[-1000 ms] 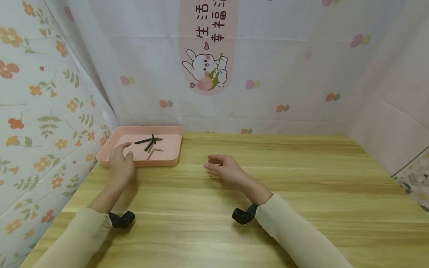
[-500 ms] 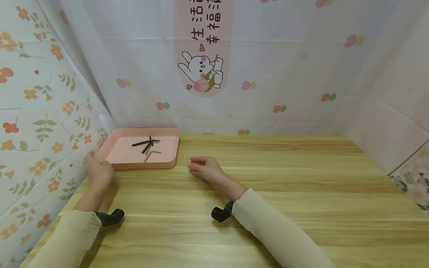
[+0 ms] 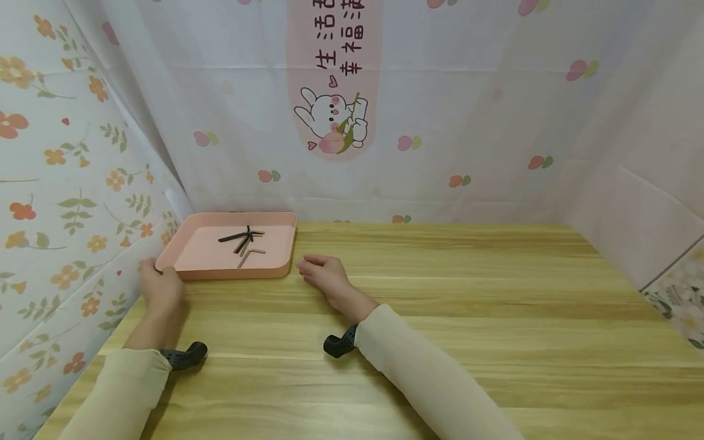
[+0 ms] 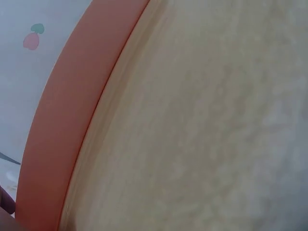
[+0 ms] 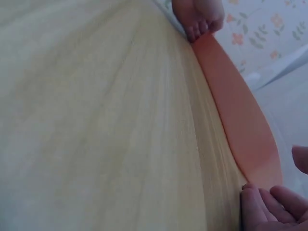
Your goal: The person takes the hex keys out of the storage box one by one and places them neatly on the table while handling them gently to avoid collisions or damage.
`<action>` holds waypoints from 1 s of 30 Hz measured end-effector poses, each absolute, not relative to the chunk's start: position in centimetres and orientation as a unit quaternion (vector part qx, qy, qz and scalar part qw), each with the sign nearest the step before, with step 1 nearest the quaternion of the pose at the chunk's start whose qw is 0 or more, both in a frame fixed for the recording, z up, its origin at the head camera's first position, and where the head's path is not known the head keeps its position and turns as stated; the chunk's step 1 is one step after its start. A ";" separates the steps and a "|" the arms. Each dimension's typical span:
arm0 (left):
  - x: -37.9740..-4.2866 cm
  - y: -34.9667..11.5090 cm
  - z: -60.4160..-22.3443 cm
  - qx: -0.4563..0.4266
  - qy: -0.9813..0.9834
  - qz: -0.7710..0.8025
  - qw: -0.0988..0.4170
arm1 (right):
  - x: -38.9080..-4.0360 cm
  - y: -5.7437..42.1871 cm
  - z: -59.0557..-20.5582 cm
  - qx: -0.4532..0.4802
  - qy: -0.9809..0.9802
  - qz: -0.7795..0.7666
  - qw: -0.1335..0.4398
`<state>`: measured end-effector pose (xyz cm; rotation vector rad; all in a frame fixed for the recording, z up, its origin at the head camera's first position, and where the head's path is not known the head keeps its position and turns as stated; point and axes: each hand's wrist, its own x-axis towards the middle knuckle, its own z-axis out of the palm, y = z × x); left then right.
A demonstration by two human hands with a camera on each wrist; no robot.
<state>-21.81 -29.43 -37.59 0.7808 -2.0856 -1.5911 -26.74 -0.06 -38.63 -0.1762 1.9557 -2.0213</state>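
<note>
A shallow pink tray [image 3: 236,274] sits at the back left of the table, holding several L-shaped hex keys [image 3: 233,236], some black and some brass-coloured. My left hand [image 3: 161,292] grips its front left corner, fingers by the left side and thumb by the front wall. In the right wrist view that left hand [image 5: 201,18] holds the corner. My right hand [image 3: 329,281] is by the front right corner, fingertips at or very near the wall, thumb apart from it. The tray's front wall [image 4: 67,115] fills the left of the left wrist view.
The wooden table [image 3: 440,318] stretches to the right and front. A printed curtain [image 3: 231,171] hangs right behind the tray, and a floral one [image 3: 66,214] stands close on the left. Black wrist devices [image 3: 184,357] are worn on both forearms.
My left hand has moved left from over the tray's front edge to its front left corner. My right hand has come left towards the right corner. The tray stays about where it was.
</note>
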 end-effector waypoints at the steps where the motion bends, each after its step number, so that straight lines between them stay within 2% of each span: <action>1: -21.8 -29.5 -37.6 0.279 -0.747 -0.570 0.197 | -26.8 -0.5 -38.6 -0.067 0.699 -0.695 0.158; 7: -22.0 -29.7 -37.8 0.269 -0.751 -0.577 0.174 | -26.7 -2.9 -38.4 -0.078 0.751 -0.642 0.131; 12: -22.0 -30.0 -38.0 0.258 -0.749 -0.585 0.174 | -26.5 -4.3 -38.7 -0.025 0.745 -0.664 0.048; 15: -21.9 -30.3 -38.1 0.260 -0.742 -0.595 0.168 | -26.5 -4.9 -38.9 -0.019 0.740 -0.672 0.020; 23: -21.5 -31.0 -38.5 0.263 -0.712 -0.628 0.172 | -26.8 -5.2 -39.1 -0.013 0.713 -0.699 0.045; 30: -21.3 -31.9 -38.4 0.264 -0.669 -0.680 0.140 | -27.0 -5.2 -38.9 -0.001 0.706 -0.706 0.057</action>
